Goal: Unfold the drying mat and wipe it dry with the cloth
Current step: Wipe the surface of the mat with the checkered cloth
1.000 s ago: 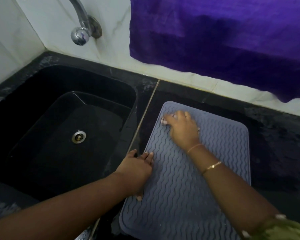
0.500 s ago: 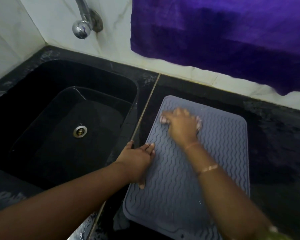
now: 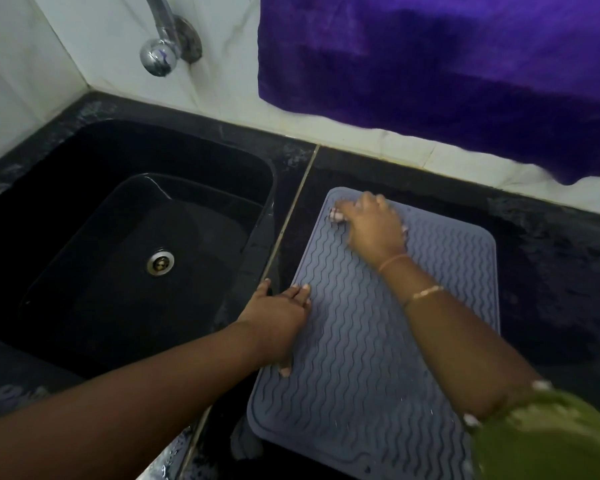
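The drying mat (image 3: 378, 375) lies unfolded and flat on the black desk (image 3: 551, 271), just right of the sink (image 3: 84, 237). Right hand (image 3: 371, 226) at the mat's far left corner, fingers bent over a small cloth (image 3: 336, 215), mostly hidden and blurred. Left hand (image 3: 278, 313) is spread wide, fingers straight, resting on the mat's left edge.

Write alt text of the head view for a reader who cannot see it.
A right hand holds a pale cloth on the far left corner of a grey ribbed drying mat, flat on a black counter. The left hand rests on the mat's left edge, beside a black sink.
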